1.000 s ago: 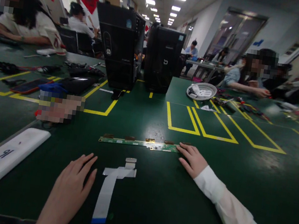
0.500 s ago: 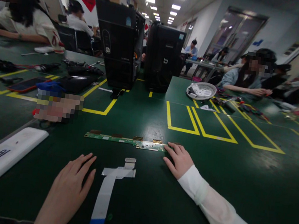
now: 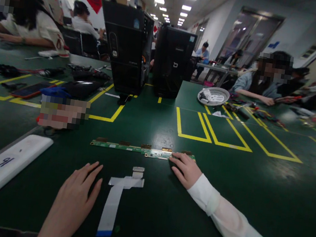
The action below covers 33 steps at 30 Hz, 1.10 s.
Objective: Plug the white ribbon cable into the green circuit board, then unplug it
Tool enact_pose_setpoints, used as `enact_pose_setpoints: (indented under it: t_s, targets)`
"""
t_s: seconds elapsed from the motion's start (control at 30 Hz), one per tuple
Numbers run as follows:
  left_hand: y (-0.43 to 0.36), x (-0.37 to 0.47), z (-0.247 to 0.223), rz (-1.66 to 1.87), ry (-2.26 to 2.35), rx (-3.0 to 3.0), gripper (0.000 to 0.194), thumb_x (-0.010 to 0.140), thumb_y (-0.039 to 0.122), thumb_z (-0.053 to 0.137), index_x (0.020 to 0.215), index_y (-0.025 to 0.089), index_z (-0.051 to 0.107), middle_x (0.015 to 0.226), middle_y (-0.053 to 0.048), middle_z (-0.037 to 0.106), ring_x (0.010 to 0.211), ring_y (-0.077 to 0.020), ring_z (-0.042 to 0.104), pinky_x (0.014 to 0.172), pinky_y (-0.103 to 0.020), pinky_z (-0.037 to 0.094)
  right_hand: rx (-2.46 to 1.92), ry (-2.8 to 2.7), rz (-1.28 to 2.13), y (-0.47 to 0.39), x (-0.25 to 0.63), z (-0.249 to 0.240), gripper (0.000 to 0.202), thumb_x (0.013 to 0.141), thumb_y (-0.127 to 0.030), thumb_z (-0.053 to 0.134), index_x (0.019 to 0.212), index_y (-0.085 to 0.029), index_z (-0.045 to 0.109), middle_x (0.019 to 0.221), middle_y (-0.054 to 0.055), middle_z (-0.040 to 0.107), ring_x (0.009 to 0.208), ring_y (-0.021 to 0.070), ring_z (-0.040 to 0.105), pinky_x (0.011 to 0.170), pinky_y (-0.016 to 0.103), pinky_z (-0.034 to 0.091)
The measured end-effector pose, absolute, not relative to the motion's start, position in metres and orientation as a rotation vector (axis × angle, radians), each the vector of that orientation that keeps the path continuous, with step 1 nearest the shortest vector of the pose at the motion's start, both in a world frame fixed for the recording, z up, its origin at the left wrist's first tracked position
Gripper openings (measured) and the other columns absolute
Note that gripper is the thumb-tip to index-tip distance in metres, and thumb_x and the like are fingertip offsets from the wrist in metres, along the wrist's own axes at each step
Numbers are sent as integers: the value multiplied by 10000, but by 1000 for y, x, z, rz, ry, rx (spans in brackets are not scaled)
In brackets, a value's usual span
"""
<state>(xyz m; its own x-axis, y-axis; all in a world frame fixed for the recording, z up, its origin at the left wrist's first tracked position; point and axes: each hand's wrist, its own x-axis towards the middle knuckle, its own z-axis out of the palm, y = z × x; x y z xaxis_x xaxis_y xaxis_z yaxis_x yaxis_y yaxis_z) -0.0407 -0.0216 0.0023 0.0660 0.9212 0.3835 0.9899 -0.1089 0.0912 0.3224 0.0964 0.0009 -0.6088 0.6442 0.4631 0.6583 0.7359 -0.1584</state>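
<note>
A long, narrow green circuit board [image 3: 129,148] lies crosswise on the green table. My right hand [image 3: 186,169] rests at the board's right part, fingers apart and fingertips touching it. Nearer to me, a white flat ribbon cable [image 3: 111,206] with a blue end lies folded, its connector [image 3: 138,169] pointing toward the board. Left of the cable, my left hand [image 3: 77,191] is over the table with its fingers apart and nothing held.
A white device [image 3: 5,165] lies at the left. Two black computer towers [image 3: 126,50] stand at the back. Cables and a pouch lie back left. A white basket [image 3: 213,96] and small parts are back right, near yellow tape outlines. Several people sit around.
My right hand has shifted slightly left along the board, uncovering more of its right end. My left hand has hardly moved. At the back right, a person's hands have changed position.
</note>
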Motion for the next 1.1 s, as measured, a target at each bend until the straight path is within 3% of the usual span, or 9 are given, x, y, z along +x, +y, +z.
enact_pose_setpoints:
  t_s: [0.53,0.7,0.83,0.9,1.1]
  targets:
    - [-20,-44,1,-527,-1924,-2156,542,961,452,345,1306,101,571,1336,-190,580,1234,-343,543,1031,-540,445,-1004,-2475,-26,106,298,2,387,978,-403,411,1204,-180,633,1184,135,601,1093,261,544,926,459,476]
    - [-20,-33,12,-611,-1862,-2302,462,974,406,368,1329,177,556,1375,-118,571,1303,-298,491,1053,-535,444,-978,-2480,-13,105,302,1,379,967,-396,443,1206,-173,633,1178,137,603,1091,265,536,935,462,472]
    - [-15,-8,32,-551,-1686,-2631,427,973,364,423,1376,254,511,1405,-37,558,1322,-228,474,1075,-435,454,-944,-2512,18,104,304,4,388,974,-389,436,1219,-155,626,1194,148,597,1104,267,535,943,465,472]
    - [-11,5,40,-490,-1649,-2747,414,980,338,413,1372,252,515,1382,-37,576,1274,-204,515,1055,-394,475,-946,-2529,32,104,305,6,392,981,-384,423,1234,-155,617,1218,151,584,1122,266,528,964,471,464]
    - [2,23,44,-324,-1593,-2856,434,972,350,441,1392,255,490,1398,-50,564,1251,-222,529,1044,-428,472,-979,-2501,60,101,307,7,390,975,-395,434,1244,-180,619,1308,157,523,1180,274,508,978,475,465]
